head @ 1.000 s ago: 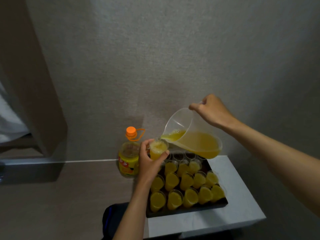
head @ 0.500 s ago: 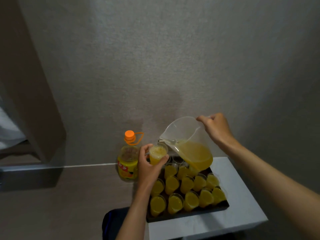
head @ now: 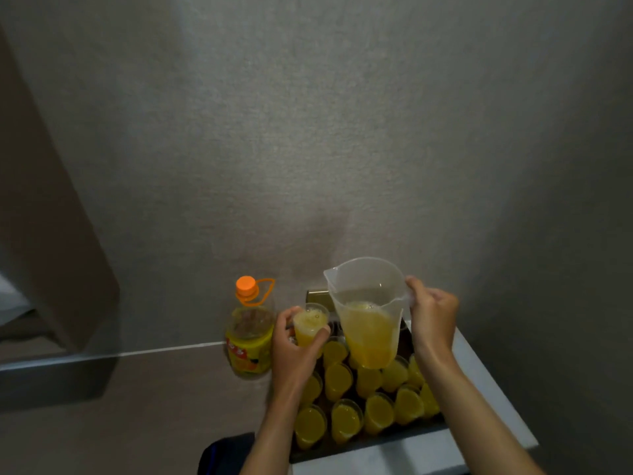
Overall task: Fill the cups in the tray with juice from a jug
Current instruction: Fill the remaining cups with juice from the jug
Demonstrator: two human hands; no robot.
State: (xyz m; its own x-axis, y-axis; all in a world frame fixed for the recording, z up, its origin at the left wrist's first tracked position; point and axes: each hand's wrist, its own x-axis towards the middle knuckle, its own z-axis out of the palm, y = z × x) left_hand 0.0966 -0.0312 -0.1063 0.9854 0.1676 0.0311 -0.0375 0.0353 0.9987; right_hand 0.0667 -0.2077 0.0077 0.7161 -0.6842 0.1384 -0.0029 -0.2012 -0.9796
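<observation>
Head view, looking down at a low white table [head: 479, 368] against the wall.

Left hand [head: 294, 351]: fingers and thumb curled round a clear cup [head: 310, 325], filled with juice nearly to the rim. I hold it upright, raised above the tray's [head: 370, 445] far-left corner, just left of the jug [head: 368, 313].

Right hand [head: 433, 318]: fingers wrapped round the jug's handle on its right side. Jug stands close to upright, spout pointing left toward the cup, no stream visible. Roughly half full. Its base hangs over the middle back rows of the tray.

Tray: dark, packed with filled cups in rows. Back row is mostly hidden behind the jug and my left hand, so I cannot tell whether any empties remain there.

Key relation: the cup's slot lies straight below and slightly ahead of my left hand, so I judge the next move to be a short vertical set-down by the left, long axis kept upright. The cup is brimming; any tilt risks a spill onto its neighbours.

Orange-capped juice bottle [head: 250, 334] stands on the floor just left of the table, near my left wrist.
</observation>
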